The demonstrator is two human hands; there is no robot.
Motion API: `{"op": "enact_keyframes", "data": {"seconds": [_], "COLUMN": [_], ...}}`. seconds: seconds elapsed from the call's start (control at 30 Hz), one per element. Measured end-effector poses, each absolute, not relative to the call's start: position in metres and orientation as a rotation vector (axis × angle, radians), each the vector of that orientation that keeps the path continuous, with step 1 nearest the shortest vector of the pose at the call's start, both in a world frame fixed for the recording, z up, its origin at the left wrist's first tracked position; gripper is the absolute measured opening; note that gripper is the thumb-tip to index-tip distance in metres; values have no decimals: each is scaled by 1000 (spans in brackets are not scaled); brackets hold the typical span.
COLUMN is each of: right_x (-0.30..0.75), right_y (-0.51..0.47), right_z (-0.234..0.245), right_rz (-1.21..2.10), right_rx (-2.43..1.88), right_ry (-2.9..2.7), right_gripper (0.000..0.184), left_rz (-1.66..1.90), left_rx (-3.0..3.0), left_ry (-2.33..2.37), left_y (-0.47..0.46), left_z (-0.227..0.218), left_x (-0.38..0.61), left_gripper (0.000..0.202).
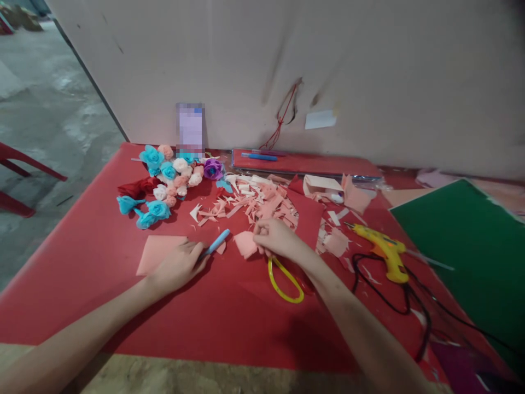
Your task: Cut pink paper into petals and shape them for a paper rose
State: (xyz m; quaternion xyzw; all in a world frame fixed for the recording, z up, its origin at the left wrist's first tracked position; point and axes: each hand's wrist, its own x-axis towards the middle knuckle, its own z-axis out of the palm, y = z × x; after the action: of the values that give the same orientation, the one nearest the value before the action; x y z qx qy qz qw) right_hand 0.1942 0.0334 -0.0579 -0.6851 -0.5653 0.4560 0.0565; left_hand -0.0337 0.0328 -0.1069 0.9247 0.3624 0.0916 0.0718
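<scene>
My left hand (180, 267) is closed on a light blue pen (218, 241), which points up and to the right. Its fingers rest beside a pink sheet of paper (158, 253) that lies flat on the red table covering. With its fingertips pinched together, my right hand (275, 236) holds the edge of a small pink paper piece (245, 244). Just below that hand lies a yellow-handled pair of scissors (294, 300), its blades hidden under the hand and wrist. Behind both hands a heap of pink paper scraps (266, 202) is spread out.
Paper flowers (158, 210) in several colours cluster at the back left, near a blurred phone-like object (191, 128). A yellow glue gun (388, 251) with a black cord (383, 287) lies at right, beside a green sheet (467, 246). A wall (246, 65) stands behind the table.
</scene>
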Motion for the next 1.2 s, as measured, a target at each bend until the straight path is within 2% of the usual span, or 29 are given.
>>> {"op": "enact_keyframes", "data": {"seconds": [0.17,0.33,0.4,0.57,0.8,1.2], "right_x": [188,213,221,212,187,182], "right_y": [34,56,59,57,65,63], "right_z": [-62,-68,-60,-53,-75,-82], "right_rz": [1436,1102,1061,1259,1507,1496], "right_rx": [-2030,-2252,-2254,-2098,-2041,-2078], "right_ry": [-1733,-1632,-1639,-1775,-1919,-2011], "right_gripper": [19,17,19,21,20,21], "left_rz": [281,280,279,276,258,232], "left_rx": [2767,2759,2758,2769,2803,2760], "left_ry": [1096,1103,1106,1101,1037,1038], "left_y": [32,32,32,32,33,34], "left_z": [-109,-106,-105,-106,-110,-104], "left_x": [-35,-34,-34,-34,-35,-33], "left_gripper": [25,22,21,24,23,22]}}
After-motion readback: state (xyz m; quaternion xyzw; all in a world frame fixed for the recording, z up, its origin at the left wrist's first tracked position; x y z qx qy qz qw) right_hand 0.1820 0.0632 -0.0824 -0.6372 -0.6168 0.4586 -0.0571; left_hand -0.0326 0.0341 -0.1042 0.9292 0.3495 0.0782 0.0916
